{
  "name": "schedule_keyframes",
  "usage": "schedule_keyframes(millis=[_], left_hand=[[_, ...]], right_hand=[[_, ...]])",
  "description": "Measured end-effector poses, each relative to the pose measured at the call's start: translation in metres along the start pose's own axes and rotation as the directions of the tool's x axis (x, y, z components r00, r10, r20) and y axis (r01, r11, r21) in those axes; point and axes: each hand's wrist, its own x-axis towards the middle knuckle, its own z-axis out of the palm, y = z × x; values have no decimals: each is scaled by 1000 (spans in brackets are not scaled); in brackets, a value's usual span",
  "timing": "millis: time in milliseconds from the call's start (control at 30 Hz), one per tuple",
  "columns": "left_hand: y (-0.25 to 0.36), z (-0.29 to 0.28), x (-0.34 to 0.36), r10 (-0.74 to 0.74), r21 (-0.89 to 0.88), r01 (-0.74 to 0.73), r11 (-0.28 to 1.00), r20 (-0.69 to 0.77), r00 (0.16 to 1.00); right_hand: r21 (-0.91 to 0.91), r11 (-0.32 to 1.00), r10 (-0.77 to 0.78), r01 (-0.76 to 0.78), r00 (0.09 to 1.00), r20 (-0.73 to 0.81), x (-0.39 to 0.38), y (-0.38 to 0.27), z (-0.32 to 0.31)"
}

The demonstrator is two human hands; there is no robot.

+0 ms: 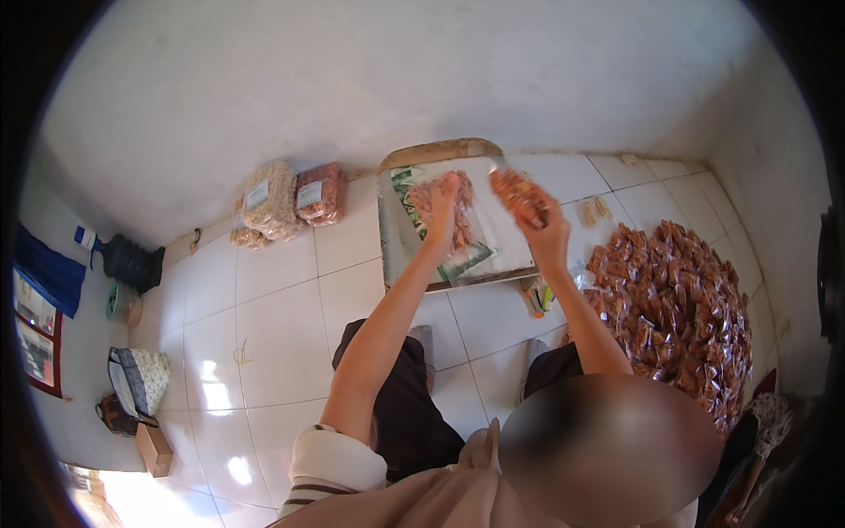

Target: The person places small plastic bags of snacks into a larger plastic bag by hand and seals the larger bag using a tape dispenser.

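A low table point(515, 257) with a pale top stands against the wall in front of me. On it lies a large clear plastic bag point(476, 251) with green print, with reddish-brown snack pieces or packets point(465, 211) showing in it. My left hand point(444, 209) rests on this bag, its fingers stretched toward the wall. My right hand point(549, 236) is closed around a small clear packet of reddish-brown snacks point(519, 195), held tilted over the table's right side. The packet is apart from my left hand.
A big heap of small snack packets point(673, 308) covers the floor at right. Filled bags, one pale point(269, 201) and one reddish point(321, 195), stand by the wall at left. A small pale packet point(594, 210) lies right of the table. Farther left are a dark water jug point(130, 261) and a cardboard box point(154, 450).
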Motion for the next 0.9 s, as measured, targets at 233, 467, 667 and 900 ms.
schedule_keyframes(millis=[233, 467, 667, 900], left_hand=[[-72, -68, -49, -125, 857, -398, -328, 379, 917], [-119, -100, -46, 109, 752, -411, -515, 533, 839], [-131, -92, -37, 293, 863, -414, -291, 492, 820], [-119, -87, -33, 283, 862, -441, -250, 500, 818]], right_hand=[[118, 970, 239, -213, 923, -302, 8, 7, -1], [300, 833, 549, -464, 756, -355, -123, 65, 44], [447, 533, 824, -718, 561, -81, -181, 65, 60], [327, 667, 731, -669, 673, -115, -134, 93, 86]])
